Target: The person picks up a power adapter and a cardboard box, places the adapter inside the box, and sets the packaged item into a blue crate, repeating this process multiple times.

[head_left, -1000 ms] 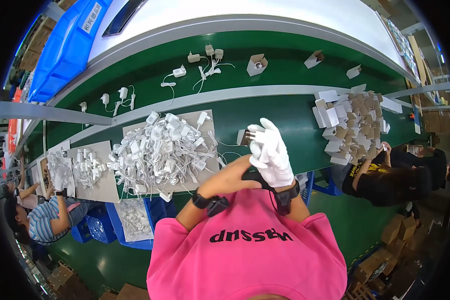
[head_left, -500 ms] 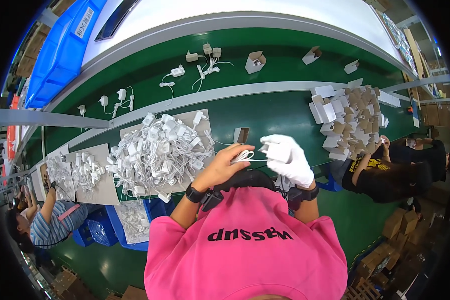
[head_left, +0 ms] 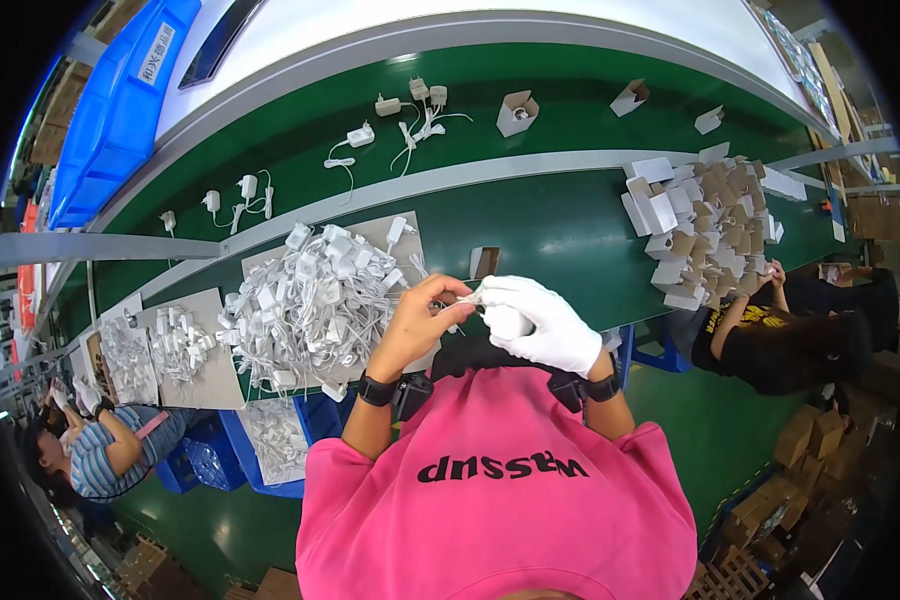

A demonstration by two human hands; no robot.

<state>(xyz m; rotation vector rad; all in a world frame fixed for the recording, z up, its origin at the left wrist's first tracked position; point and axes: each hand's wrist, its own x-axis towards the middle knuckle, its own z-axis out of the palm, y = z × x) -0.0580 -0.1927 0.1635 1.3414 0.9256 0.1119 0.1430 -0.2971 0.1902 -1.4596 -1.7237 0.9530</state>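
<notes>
Closer since prev frame: bare left hand [head_left: 418,320] & white-gloved right hand [head_left: 552,327], now tog. Left: heaped white plastic adapters [head_left: 315,300]; ctr: left pinching thin white cord [head_left: 469,299], right clamped on blocky white adapter [head_left: 507,321], near side green table [head_left: 560,230]. Prob. cord-tidying; next needs firm adapter grip.

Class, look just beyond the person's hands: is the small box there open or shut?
Open: the small box shows its brown inside, with no flap covering it. Whether it holds anything, I cannot tell.
</notes>
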